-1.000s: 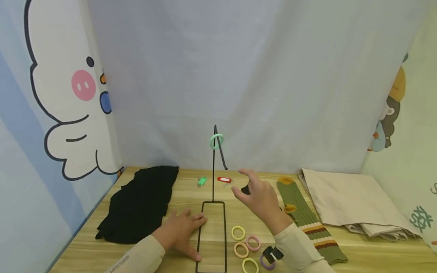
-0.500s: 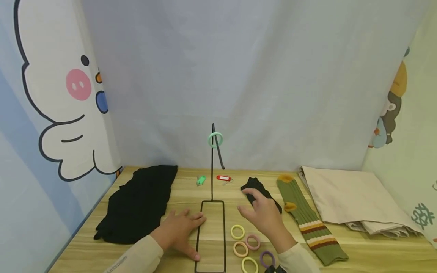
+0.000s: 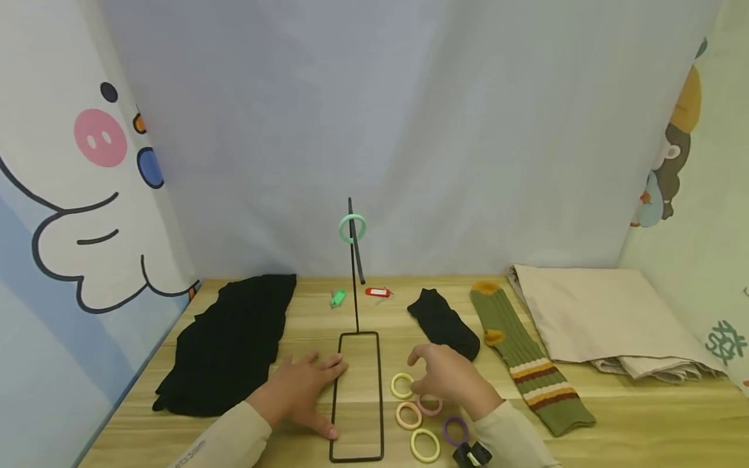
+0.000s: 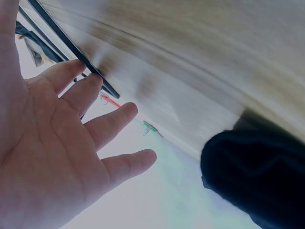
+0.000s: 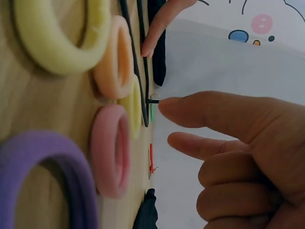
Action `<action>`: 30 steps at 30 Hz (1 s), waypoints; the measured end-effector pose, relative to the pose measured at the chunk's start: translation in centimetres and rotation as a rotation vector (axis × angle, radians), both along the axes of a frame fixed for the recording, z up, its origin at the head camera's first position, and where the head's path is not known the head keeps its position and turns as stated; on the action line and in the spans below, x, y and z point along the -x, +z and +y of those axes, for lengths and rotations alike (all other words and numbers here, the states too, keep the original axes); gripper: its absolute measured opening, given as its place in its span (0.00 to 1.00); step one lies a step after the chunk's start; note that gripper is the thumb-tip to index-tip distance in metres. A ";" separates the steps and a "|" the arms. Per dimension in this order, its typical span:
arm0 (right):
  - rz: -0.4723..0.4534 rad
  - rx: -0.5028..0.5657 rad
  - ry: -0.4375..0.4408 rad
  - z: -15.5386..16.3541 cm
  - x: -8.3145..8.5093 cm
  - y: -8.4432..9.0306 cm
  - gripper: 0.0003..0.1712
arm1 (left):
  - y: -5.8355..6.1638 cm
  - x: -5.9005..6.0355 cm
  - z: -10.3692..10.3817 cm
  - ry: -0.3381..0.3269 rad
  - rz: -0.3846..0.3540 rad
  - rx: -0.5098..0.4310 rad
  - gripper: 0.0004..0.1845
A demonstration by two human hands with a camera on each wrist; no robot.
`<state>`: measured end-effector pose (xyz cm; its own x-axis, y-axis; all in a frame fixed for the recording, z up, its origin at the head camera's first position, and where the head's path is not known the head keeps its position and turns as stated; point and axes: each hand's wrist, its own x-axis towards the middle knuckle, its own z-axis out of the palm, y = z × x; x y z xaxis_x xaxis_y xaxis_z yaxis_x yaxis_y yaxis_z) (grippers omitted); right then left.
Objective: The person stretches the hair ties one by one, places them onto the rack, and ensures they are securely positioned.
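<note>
Five soft, matte fabric hair rings are seen lying flat in a loose cluster on the wooden tabletop (image 3: 614,416), just right of the black wire stand's (image 3: 355,390) rectangular base: a pale yellow ring (image 3: 401,385), a pink ring (image 3: 429,404), a peach ring (image 3: 409,415), a second yellow ring (image 3: 425,444) nearest the camera, and a purple ring (image 3: 455,430). A sixth, mint-green ring (image 3: 352,228) is hung high on the stand's upright rod. The right hand (image 3: 447,377) is held just above the pink and pale yellow rings, its fingers loosely curled and nothing gripped between them. The left hand (image 3: 304,385) is laid flat on the tabletop with fingers spread, its fingertips touching the left edge of the stand's base.
</note>
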<state>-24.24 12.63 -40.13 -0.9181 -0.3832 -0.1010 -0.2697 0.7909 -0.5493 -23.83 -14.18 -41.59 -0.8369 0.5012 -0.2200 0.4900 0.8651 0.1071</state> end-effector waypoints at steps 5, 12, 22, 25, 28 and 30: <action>-0.020 -0.052 -0.009 -0.4 0.1 -0.4 0.24 | 0.1 0.0 -0.1 -0.018 0.009 -0.021 0.59; -0.010 -0.053 0.016 -0.9 0.5 -1.3 0.22 | 0.2 -0.1 -0.2 -0.019 -0.002 -0.024 0.59; 0.040 -0.074 0.030 -0.9 0.5 -1.0 0.11 | 0.6 -0.3 0.0 -0.015 -0.007 -0.010 0.58; 0.082 -0.070 0.025 -0.9 0.3 -0.4 0.10 | 0.4 -0.3 0.1 -0.013 -0.005 -0.003 0.58; 0.135 -0.043 0.038 -1.0 -0.3 0.7 0.12 | 0.2 -0.3 0.0 -0.011 0.002 0.009 0.58; 0.179 -0.012 0.050 -1.2 -1.0 1.8 0.13 | 0.2 -0.2 0.0 -0.011 0.007 0.015 0.58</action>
<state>-23.22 11.48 -38.32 -0.9016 -0.4287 0.0573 -0.4015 0.7802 -0.4797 -23.61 -14.23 -41.35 -0.8330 0.5069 -0.2217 0.5000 0.8613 0.0907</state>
